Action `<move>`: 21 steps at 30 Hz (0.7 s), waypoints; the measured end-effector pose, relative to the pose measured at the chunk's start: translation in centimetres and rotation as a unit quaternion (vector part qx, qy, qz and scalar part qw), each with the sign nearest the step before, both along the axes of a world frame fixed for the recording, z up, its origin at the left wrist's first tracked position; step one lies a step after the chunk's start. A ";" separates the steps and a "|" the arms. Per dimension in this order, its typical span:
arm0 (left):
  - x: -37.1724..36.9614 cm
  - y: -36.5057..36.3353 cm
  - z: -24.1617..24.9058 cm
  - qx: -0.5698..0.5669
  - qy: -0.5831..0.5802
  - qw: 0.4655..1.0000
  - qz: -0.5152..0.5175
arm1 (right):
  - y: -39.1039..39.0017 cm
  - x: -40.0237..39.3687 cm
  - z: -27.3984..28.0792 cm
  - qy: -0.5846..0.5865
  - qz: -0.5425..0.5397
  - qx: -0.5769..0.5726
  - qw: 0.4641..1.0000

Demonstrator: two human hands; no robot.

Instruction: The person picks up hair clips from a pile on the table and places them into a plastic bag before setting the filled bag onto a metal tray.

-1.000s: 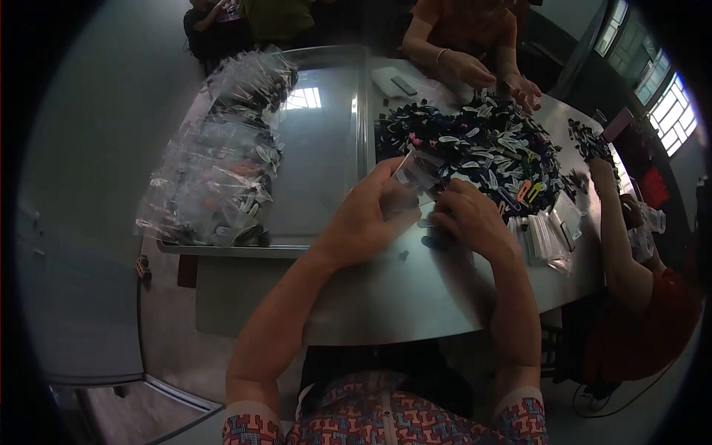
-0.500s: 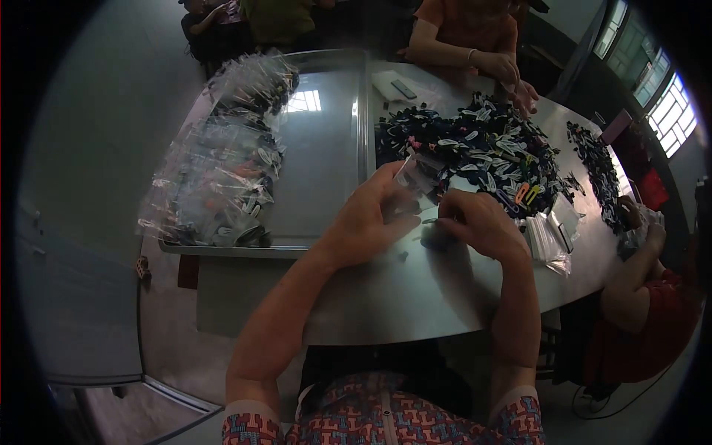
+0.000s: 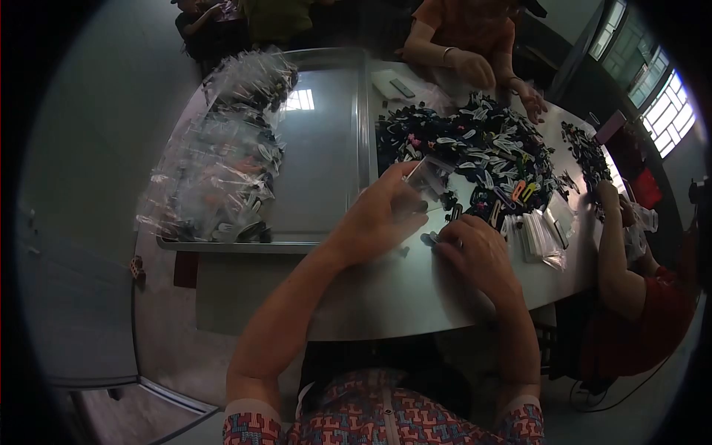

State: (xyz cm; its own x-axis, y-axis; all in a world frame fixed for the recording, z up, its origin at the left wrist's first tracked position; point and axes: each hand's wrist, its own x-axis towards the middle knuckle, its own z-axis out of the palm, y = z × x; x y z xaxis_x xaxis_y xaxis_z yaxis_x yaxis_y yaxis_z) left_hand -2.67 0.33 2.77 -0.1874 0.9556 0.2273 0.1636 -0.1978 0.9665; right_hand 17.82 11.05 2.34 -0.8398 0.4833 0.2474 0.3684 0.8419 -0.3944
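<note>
My left hand (image 3: 380, 219) is closed around the edge of a small clear plastic bag (image 3: 432, 176), which sticks up past the fingertips over the steel table. To its right, my right hand (image 3: 478, 248) has its fingers drawn together low over the tabletop. A small dark hair clip (image 3: 430, 238) shows at its thumb and fingertips. Beyond both hands spreads a big heap of hair clips (image 3: 489, 137), mostly black and white, with a few orange and yellow ones. A stack of empty clear bags (image 3: 535, 237) lies right of my right hand.
On the left, a metal tray (image 3: 322, 185) bears a pile of filled clear bags (image 3: 222, 163) along its far side. Across the table a person's hand (image 3: 475, 70) hovers by the heap. Another person's arm (image 3: 619, 245) reaches in from the right beside more clips (image 3: 588, 152).
My right hand has shifted slightly right and down, its fingers turning toward the table. My left hand still holds the bag. The persons across and at the right have moved their hands.
</note>
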 end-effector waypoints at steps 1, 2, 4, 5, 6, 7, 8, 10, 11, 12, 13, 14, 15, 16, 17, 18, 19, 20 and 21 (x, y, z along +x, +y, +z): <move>0.1 0.0 -0.1 -0.001 0.002 1.000 0.002 | -0.4 0.0 -0.1 0.001 -0.001 0.001 1.000; 0.1 0.1 -0.1 0.000 0.004 1.000 0.000 | -0.8 -0.1 -0.1 0.017 -0.006 0.028 0.999; 0.1 0.1 -0.2 -0.011 0.015 1.000 0.005 | -1.3 -0.5 -0.2 0.034 -0.011 0.057 0.998; 0.1 0.1 -0.3 -0.010 0.015 1.000 0.005 | -1.4 -0.7 -0.4 0.022 -0.017 0.098 0.995; 0.1 0.2 -0.5 -0.004 0.016 1.000 0.005 | -1.5 -0.7 -0.6 0.010 -0.022 0.140 0.990; 0.1 0.2 -0.6 0.003 0.017 1.000 0.005 | -1.4 -0.8 -1.0 0.011 -0.022 0.141 0.990; 0.1 0.2 -0.6 0.004 0.017 1.000 0.006 | -1.3 -0.8 -1.4 0.008 -0.037 0.149 0.988; 0.1 0.2 -0.6 0.007 0.020 1.000 0.008 | -1.1 -0.6 -1.6 0.006 -0.052 0.160 0.986; 0.1 0.2 -0.5 0.010 0.020 1.000 0.009 | -0.9 -0.2 -1.4 0.043 -0.041 0.138 0.989; 0.2 0.1 -0.5 0.003 0.026 1.000 0.009 | -0.6 0.1 -1.3 0.079 -0.030 0.114 0.990; 0.2 0.1 -0.5 -0.005 0.032 0.999 0.008 | -0.6 0.3 -0.4 0.079 -0.029 0.116 0.990; 0.1 0.1 -0.4 -0.004 0.032 0.999 0.009 | -0.8 0.6 1.2 0.115 -0.050 0.041 0.991; 0.2 0.1 -0.4 -0.004 0.046 0.999 0.012 | -1.1 0.9 2.9 0.149 -0.070 -0.036 0.986; 0.3 0.1 -0.5 -0.004 0.061 0.998 0.013 | -1.5 1.0 4.3 0.162 -0.069 -0.035 0.984; 0.4 0.0 -0.5 -0.005 0.061 0.998 0.011 | -1.8 0.9 5.7 0.161 -0.071 -0.035 0.984; 0.4 0.0 -0.5 0.000 0.072 0.997 0.018 | -2.2 0.7 7.0 0.162 -0.063 -0.056 0.983; 0.5 0.0 -0.5 0.005 0.083 0.996 0.025 | -2.5 0.5 7.6 0.163 -0.054 -0.077 0.982; 0.6 -0.1 -0.3 0.006 0.083 0.996 0.025 | -2.6 0.2 7.8 0.162 -0.054 -0.076 0.982; 0.7 -0.2 -0.1 0.002 0.098 0.995 0.028 | -2.7 -0.1 7.8 0.157 -0.039 -0.038 0.986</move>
